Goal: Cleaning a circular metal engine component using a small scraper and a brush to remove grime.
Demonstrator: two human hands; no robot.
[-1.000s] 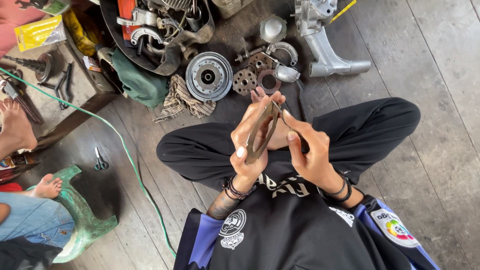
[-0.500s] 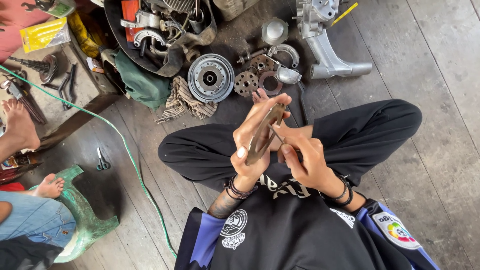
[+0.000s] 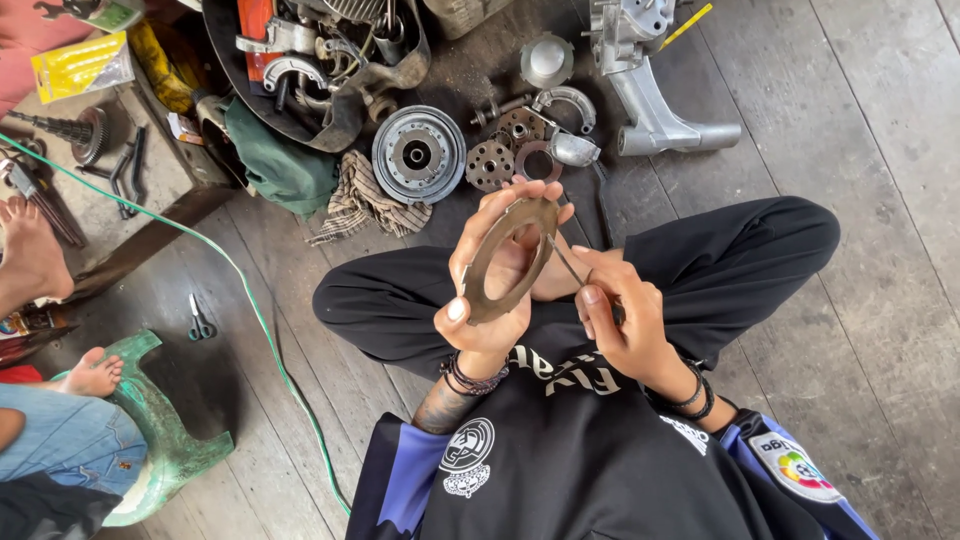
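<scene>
Head view: metal ring [image 3: 505, 262] pinched between left fingers [image 3: 520, 195].

A repair workshop: engine parts [image 3: 640, 60] and tools [image 3: 45, 200] litter the plank floor [image 3: 880, 130].

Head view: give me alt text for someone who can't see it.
Seen from above, a person sits cross-legged on a plank floor, the left hand holding up a flat metal ring while the right hand touches a thin tool to it. Beyond the knees lie a round metal hub, small discs and a checked rag.
</scene>
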